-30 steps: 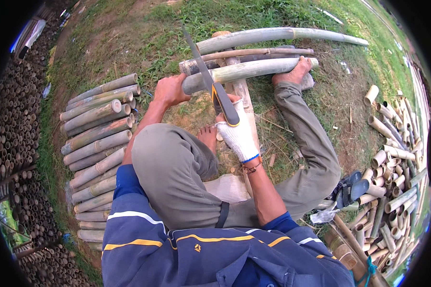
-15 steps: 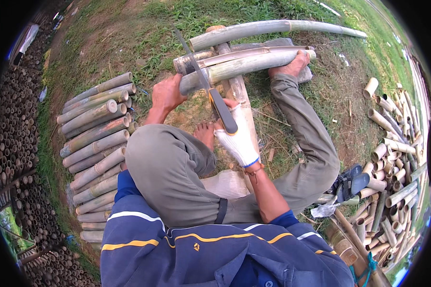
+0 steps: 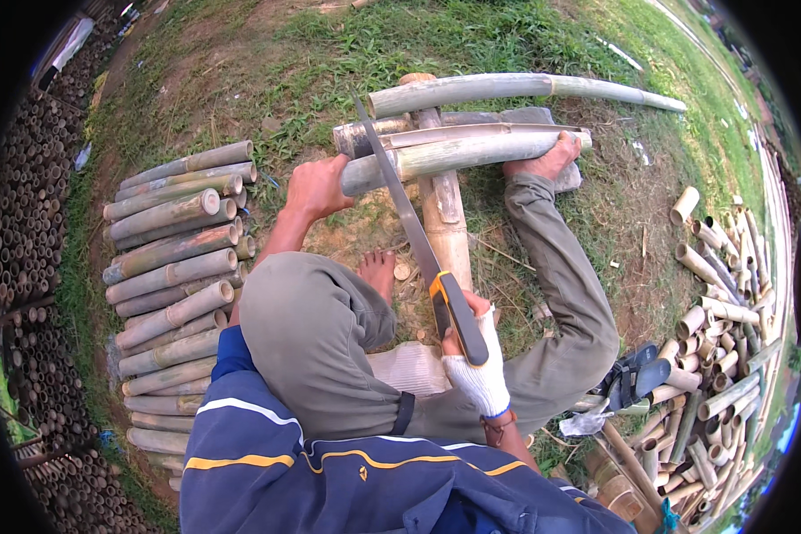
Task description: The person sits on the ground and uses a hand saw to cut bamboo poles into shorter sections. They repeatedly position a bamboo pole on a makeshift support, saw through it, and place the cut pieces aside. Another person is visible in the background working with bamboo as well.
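My left hand [image 3: 319,189], bare, is closed around the left end of a pale green bamboo pole [image 3: 481,153]. In my right hand [image 3: 476,378], which wears a white fingerless knit glove, is the dark and orange handle of a handsaw [image 3: 415,230]. The saw's long blade lies across the pole, a little right of my left hand. My right foot [image 3: 547,162] presses on the pole near its right end. Under the pole runs a thick bamboo support [image 3: 445,227], reaching toward me.
A longer bamboo pole [image 3: 525,84] lies beyond, across the support's far end. Cut bamboo lengths [image 3: 173,267] are stacked at left. Shorter pieces [image 3: 721,311] lie heaped at right, near dark sandals [image 3: 636,374]. My other bare foot [image 3: 378,271] rests on the ground.
My right hand has drawn the saw back toward me and slightly right, so more blade shows on the near side of the pole. My left hand keeps its hold.
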The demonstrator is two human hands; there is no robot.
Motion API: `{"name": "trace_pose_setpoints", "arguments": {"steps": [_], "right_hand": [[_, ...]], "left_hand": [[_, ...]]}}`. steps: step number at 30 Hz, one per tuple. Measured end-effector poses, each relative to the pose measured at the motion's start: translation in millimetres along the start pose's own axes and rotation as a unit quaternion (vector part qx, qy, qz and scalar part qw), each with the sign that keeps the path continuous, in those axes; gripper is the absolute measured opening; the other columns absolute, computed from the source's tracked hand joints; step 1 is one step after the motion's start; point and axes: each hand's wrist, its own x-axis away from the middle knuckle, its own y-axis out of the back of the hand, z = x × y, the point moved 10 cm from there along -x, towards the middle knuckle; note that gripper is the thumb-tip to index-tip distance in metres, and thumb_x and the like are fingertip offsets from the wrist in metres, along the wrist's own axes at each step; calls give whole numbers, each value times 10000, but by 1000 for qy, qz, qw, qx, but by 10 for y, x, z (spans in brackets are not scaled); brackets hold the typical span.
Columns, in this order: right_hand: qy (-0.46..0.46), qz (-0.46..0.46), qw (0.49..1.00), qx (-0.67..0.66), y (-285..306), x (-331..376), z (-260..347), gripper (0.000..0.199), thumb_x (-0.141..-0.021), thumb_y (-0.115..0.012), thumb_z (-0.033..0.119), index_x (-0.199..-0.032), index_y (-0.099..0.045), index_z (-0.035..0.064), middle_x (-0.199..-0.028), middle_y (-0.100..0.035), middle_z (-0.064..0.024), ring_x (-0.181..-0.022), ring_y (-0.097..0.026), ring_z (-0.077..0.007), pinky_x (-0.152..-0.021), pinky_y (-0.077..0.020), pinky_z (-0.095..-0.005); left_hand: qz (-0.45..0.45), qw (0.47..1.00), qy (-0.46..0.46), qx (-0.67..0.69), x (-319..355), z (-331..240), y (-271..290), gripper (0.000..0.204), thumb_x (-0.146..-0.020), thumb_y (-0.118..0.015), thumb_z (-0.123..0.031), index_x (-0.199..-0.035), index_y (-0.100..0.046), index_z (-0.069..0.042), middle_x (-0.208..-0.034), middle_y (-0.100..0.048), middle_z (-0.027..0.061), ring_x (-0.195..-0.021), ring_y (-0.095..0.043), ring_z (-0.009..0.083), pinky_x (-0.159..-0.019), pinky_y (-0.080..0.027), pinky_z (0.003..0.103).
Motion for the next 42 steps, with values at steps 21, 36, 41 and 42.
{"name": "trace_pose_setpoints", "arguments": {"steps": [21, 36, 41, 42], "right_hand": [[59, -27, 995, -78, -467, -813, 94, 642, -953, -663, -57, -1564, -486, 36, -1347, -592, -88, -1164, -592, -155, -1032, -499, -279], [97, -36, 987, -122, -573, -1304, 284, 566, -939, -688, -23, -1483, -539, 16, -1317, -635, -118, -1168, -624, -192, -1059, -500, -322], [53, -11, 996, -66, -405, -240, 136, 565, -953, -645, -31, -1506, -533, 5, -1347, -612, -131, -1177, -619, -211, -1060, -504, -343], [19, -12, 999, -29, -246, 191, -1, 535, -983, -643, 25, -1505, -529, 0, -1347, -606, -154, -1180, -627, -238, -1060, -506, -361]], "left_hand": [[-10, 998, -17, 58, 267, -1, 14, 644, -723, -910, -274, -1305, -689, -108, -1134, -797, 158, -1036, -781, 391, -926, -625, 509], [21, 999, 0, 24, 85, 25, 30, 662, -709, -913, -385, -1274, -718, -100, -1124, -817, 173, -1027, -786, 400, -936, -622, 518], [36, 999, -4, 33, 180, 203, -17, 629, -713, -887, -412, -1217, -734, -67, -1025, -817, 202, -999, -792, 409, -927, -627, 528], [41, 999, -12, 35, 157, 181, -18, 633, -705, -895, -408, -1212, -735, -64, -1020, -817, 203, -995, -792, 413, -920, -629, 529]]}}
